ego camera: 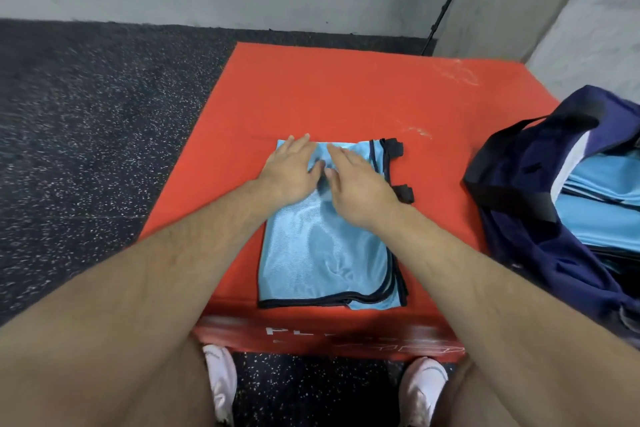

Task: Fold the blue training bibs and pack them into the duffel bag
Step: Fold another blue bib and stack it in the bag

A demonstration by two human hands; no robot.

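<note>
Now: blue bib (322, 253) lies folded to a narrow rectangle on the red box (346, 87), its near edge at the box's front lip and its black-trimmed edges stacked along the right side. Our left hand (294, 168) and right hand (356, 184) both rest palm-down on the far end, fingers straight, gripping nothing. We judge this a press to flatten the mesh and set the crease, since slick fabric tends to spring open. Two black tabs (394, 147) poke out past the right hand. Duffel bag (519, 163) sits open at the box's right, near, with folded bibs (595, 184) stacked inside. Likely next: one more fold across, then into the bag. Risk: layers sliding apart on lifting.
</note>
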